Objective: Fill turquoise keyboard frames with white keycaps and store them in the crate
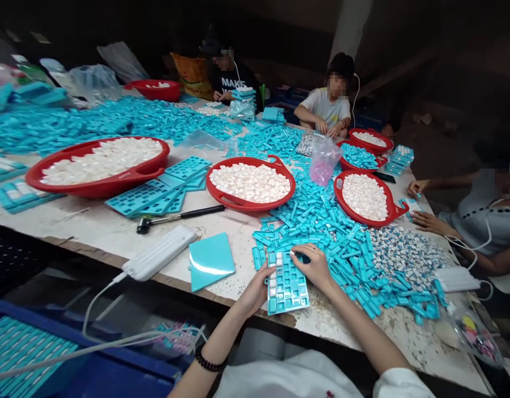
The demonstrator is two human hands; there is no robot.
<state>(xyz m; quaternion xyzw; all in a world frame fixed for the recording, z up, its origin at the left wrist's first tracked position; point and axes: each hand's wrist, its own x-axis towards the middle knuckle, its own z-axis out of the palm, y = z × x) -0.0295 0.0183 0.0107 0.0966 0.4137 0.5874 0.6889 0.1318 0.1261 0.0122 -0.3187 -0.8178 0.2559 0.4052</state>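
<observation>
A turquoise grid tray (287,287) with small square compartments is tilted at the table's front edge, with several white pieces in its left columns. My left hand (255,287) is closed on the tray's left edge, its thumb over the white pieces. At the tray's top right, my right hand (315,266) pinches a small white piece (293,254) between thumb and fingers. Behind the tray stands a red basket of white pieces (250,183). Loose turquoise pieces (321,221) are heaped behind and to the right of my hands.
Left of the tray lie a flat turquoise plate (212,261), a white power bank (160,252) with a cable, and a black-handled tool (184,215). More red baskets (97,185) stand around the table (93,221). Small white-and-blue parts (406,254) lie right. Several people sit opposite and right.
</observation>
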